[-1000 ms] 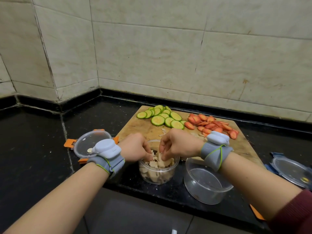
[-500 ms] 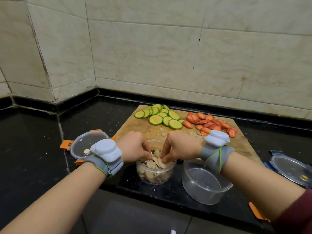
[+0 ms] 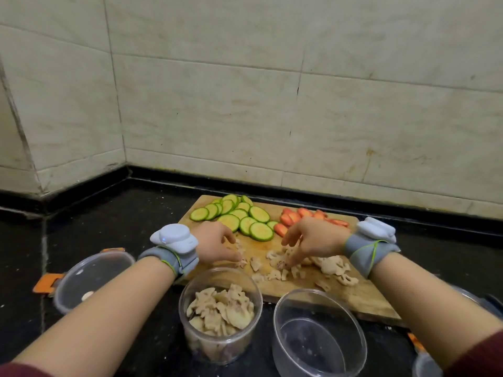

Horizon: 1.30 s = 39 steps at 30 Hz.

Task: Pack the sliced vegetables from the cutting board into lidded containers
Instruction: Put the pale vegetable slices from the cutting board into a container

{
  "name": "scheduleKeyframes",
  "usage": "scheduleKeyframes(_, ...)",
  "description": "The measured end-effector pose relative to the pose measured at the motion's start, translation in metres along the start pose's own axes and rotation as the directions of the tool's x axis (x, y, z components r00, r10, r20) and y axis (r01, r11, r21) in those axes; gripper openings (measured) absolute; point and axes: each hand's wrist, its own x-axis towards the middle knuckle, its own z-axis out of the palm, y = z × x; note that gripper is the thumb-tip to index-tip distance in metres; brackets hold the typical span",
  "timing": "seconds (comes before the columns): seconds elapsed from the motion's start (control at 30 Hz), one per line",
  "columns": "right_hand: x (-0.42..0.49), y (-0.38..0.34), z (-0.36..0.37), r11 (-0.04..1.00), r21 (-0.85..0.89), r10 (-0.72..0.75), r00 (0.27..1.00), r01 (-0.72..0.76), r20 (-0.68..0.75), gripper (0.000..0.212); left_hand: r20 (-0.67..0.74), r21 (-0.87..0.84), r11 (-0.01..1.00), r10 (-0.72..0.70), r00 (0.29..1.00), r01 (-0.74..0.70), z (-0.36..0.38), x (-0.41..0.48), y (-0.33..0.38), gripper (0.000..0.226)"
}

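Head view looks down on a black worktop (image 3: 114, 213) in a tiled corner, where a wooden cutting board (image 3: 362, 295) carries 3 kinds of sliced vegetables. At the board's far left edge lies a fan of green zucchini rounds (image 3: 239, 216), and just right of them a heap of orange carrot slices (image 3: 302, 213), partly hidden behind the right hand. On the near half of the board are scattered pale lotus root slices (image 3: 332, 265).

The left hand (image 3: 217, 244) reaches over the board with fingers curled loosely downward, its fingertips touching a small lotus piece near the board's near-left edge; whether it actually pinches the piece I cannot tell. The right hand (image 3: 313, 240) is spread with fingers pointing down onto the lotus slices, the tips touching them, nothing clearly gripped. Both wrists wear grey straps with white devices.

In front of the board, at its near edge, stands a clear round container (image 3: 220, 341) filled with lotus slices. Just to its right is a second clear container (image 3: 318, 333) holding nothing visible. At left, under the left forearm, a round clear lid with orange clips (image 3: 81, 281) lies on the worktop, with 1 pale slice on it. Another lid is partly hidden at far right.
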Motion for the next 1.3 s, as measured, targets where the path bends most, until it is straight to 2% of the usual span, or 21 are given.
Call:
scheduleKeyframes(0.07,0.005,0.002,0.007,0.997,-0.077,0.000,0.998,0.006,0.069,0.062,0.078,-0.020,1.000,0.009,0.997,-0.008,0.004,0.011,0.009,0.074)
scheduleKeyframes(0.13,0.012,0.004,0.012,0.991,-0.133,0.002,0.998,0.008,0.070,0.068,0.147,0.004,1.000,0.007,0.989,-0.008,0.011,0.020,0.018,0.092)
scheduleKeyframes(0.23,0.019,0.006,0.013,0.993,-0.116,-0.003,0.995,0.014,0.096,0.071,0.178,0.102,0.994,0.015,0.984,-0.033,0.018,0.030,0.030,0.098)
scheduleKeyframes(0.3,0.023,0.006,0.012,0.992,-0.117,-0.022,0.990,0.038,0.136,0.069,0.186,0.131,0.990,0.035,0.982,-0.061,0.022,0.036,0.036,0.090)
scheduleKeyframes(0.4,0.027,0.006,0.013,0.989,-0.123,-0.060,0.987,0.078,0.147,0.059,0.163,0.072,0.993,0.085,0.983,-0.098,0.024,0.040,0.040,0.065)
scheduleKeyframes(0.57,0.033,0.010,0.022,0.981,-0.156,-0.103,0.992,0.112,0.067,0.042,0.077,-0.040,0.990,0.135,0.988,-0.132,0.027,0.043,0.038,0.030)
scheduleKeyframes(0.67,0.036,0.008,0.029,0.965,-0.233,-0.124,0.992,0.123,0.009,0.044,0.001,-0.052,0.989,0.137,0.991,-0.137,0.028,0.043,0.037,0.017)
scheduleKeyframes(0.8,0.040,0.008,0.039,0.940,-0.320,-0.130,0.991,0.120,-0.010,0.048,-0.044,-0.036,0.991,0.130,0.991,-0.132,0.030,0.042,0.039,0.013)
scheduleKeyframes(1.03,0.036,0.003,0.040,0.877,-0.462,-0.197,0.977,0.136,-0.085,0.015,-0.058,-0.049,0.993,0.108,0.992,-0.111,0.031,0.041,0.039,0.012)
scheduleKeyframes(1.13,0.036,0.004,0.040,0.867,-0.484,-0.197,0.974,0.119,-0.113,0.018,-0.072,-0.071,0.993,0.092,0.993,-0.097,0.031,0.040,0.038,0.011)
scheduleKeyframes(1.2,0.037,0.008,0.039,0.886,-0.449,-0.199,0.969,0.112,-0.149,0.023,-0.077,-0.106,0.991,0.074,0.994,-0.082,0.030,0.041,0.036,0.009)
scheduleKeyframes(1.3,0.036,0.017,0.034,0.969,-0.232,-0.133,0.966,0.080,-0.221,0.034,-0.106,-0.161,0.985,0.052,0.993,-0.069,0.028,0.039,0.032,0.011)
